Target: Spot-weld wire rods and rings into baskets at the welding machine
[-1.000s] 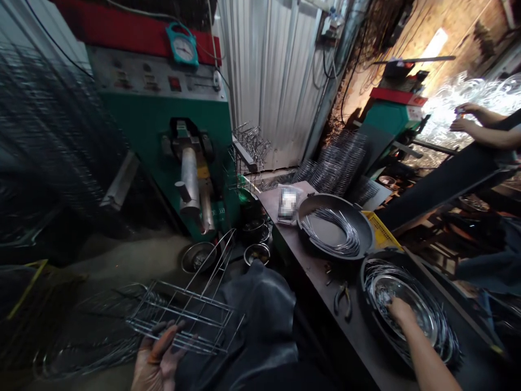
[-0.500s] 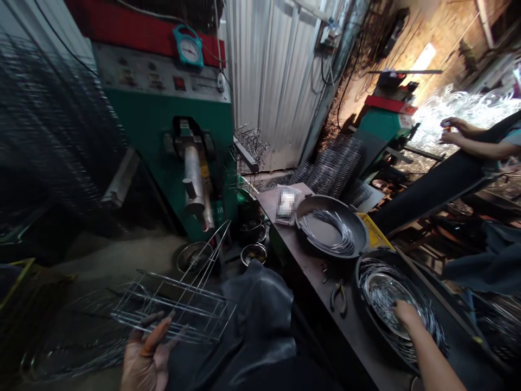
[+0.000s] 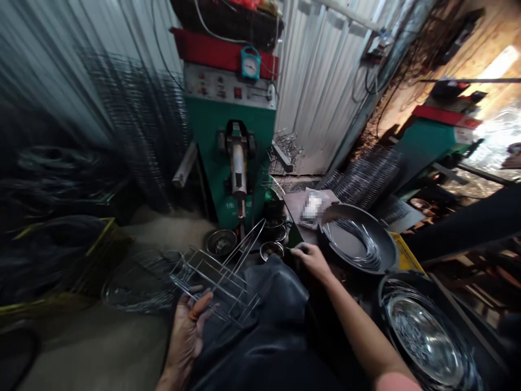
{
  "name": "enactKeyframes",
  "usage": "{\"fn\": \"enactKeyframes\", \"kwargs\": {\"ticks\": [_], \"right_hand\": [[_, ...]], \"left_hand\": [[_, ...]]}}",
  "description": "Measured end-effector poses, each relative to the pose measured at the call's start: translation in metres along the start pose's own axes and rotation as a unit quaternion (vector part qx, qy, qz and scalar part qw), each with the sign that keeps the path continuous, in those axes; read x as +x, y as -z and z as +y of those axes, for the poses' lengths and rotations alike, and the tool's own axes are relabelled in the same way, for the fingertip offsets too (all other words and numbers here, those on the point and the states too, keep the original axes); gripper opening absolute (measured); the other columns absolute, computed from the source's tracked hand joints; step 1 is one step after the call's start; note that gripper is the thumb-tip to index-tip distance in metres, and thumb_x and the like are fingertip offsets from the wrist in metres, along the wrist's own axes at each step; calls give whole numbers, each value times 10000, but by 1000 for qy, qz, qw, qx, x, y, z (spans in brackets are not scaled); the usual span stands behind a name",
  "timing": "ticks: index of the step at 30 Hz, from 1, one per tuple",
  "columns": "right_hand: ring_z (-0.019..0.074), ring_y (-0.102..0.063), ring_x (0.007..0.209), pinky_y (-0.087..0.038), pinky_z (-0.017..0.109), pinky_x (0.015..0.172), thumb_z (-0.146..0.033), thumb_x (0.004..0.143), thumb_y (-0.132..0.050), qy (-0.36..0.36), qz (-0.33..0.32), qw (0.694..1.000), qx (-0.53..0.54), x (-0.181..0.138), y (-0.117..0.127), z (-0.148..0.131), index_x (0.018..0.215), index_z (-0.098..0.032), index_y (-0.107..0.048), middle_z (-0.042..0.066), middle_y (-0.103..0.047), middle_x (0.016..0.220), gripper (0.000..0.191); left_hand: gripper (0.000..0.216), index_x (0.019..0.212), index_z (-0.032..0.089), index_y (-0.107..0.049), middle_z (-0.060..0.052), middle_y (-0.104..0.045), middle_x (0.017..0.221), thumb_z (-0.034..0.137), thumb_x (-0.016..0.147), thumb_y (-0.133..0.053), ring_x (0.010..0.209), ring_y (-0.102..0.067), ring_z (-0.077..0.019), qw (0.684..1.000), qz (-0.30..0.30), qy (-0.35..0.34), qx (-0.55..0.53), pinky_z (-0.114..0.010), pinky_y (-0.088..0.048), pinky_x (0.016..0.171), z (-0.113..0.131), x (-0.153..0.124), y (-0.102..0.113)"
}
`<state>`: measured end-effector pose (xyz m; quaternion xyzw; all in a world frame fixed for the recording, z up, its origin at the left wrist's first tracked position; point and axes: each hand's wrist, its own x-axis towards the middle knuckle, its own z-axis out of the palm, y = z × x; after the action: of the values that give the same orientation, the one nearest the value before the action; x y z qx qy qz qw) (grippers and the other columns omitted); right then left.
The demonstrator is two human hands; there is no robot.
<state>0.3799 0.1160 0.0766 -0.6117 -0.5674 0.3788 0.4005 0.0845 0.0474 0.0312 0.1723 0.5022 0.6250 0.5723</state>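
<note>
My left hand (image 3: 189, 320) is closed around the lower edge of a wire rack (image 3: 222, 282), a frame of thin metal rods with long prongs pointing up and right. The rack is tilted above the dark apron (image 3: 268, 320) on my lap. My right hand (image 3: 311, 258) is pinched by the bench edge, and a thin, small tip, seemingly a short wire piece, shows at its fingertips. Behind the rack stands a green machine (image 3: 207, 141) with a cylindrical arm (image 3: 239, 168). A shiny metal bowl (image 3: 445, 364) of short wire pieces sits in a dark round pan at right.
Another dark pan (image 3: 388, 250) on the bench holds a wire ring bundle. Small bowls (image 3: 221, 242) sit below the machine. Stacked wire grids (image 3: 138, 119) stand at left, near a yellow-edged crate (image 3: 108, 233). A co-worker's dark apron (image 3: 468, 233) shows at far right.
My right hand has left the metal bowl and moved left to beside the bench edge. The view has turned to the left, and my left hand still holds the rack.
</note>
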Motion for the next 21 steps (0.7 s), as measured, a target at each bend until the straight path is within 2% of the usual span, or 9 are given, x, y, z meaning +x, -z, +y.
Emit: {"fn": "enactKeyframes", "kwargs": {"ticks": [2,4,8,11,14,19,21], "right_hand": [[101,-457,543,-348,218,519,-441,685,-622,18,-54,998,23,18,-38,-13,625,-149,-590,-26,-530,548,300],[92,-447,539,-338,213,519,-445,688,-613,25,-98,993,55,29,-66,-22,631,-147,-585,-29,-528,557,305],[72,-390,473,-294,207,474,-503,706,-583,11,-129,983,134,35,-93,-28,655,-153,-549,-48,-482,519,356],[71,-373,457,-279,209,463,-538,718,-563,9,-120,982,149,30,-100,-29,635,-160,-524,-50,-459,498,389],[76,-374,477,-293,213,482,-534,736,-548,38,-101,986,125,22,-101,-28,563,-168,-487,-43,-442,492,410],[86,-395,514,-317,219,510,-454,748,-566,55,-33,993,102,12,-88,-21,576,-169,-509,-39,-444,534,338],[90,-402,518,-323,221,513,-437,740,-578,55,-26,994,93,11,-83,-17,584,-170,-523,-36,-457,541,315]], "left_hand": [[437,872,241,-556,-5,-552,929,317,503,-778,963,-535,-214,1000,1,-13,2,-361,-521,708,-5,-1,9],[428,904,245,-556,-11,-551,959,324,537,-762,978,-532,-216,1000,2,-26,4,-376,-519,727,-9,-2,17],[348,881,247,-560,-1,-550,982,311,587,-735,985,-524,-210,999,0,-34,-11,-394,-510,762,-15,-2,27],[356,898,254,-565,0,-547,992,315,590,-732,1026,-502,-222,999,-5,-28,-19,-417,-495,800,-20,-2,28],[392,936,255,-563,-11,-545,1004,318,589,-734,1051,-492,-231,1000,-11,-22,-13,-425,-473,834,-24,-3,25],[415,958,257,-557,-12,-535,1022,303,584,-730,1038,-493,-221,999,-20,-27,-23,-426,-455,854,-25,-6,20],[424,954,262,-555,-8,-535,1019,300,572,-734,1035,-491,-218,999,-14,-30,-23,-424,-451,853,-25,-6,20]]}}
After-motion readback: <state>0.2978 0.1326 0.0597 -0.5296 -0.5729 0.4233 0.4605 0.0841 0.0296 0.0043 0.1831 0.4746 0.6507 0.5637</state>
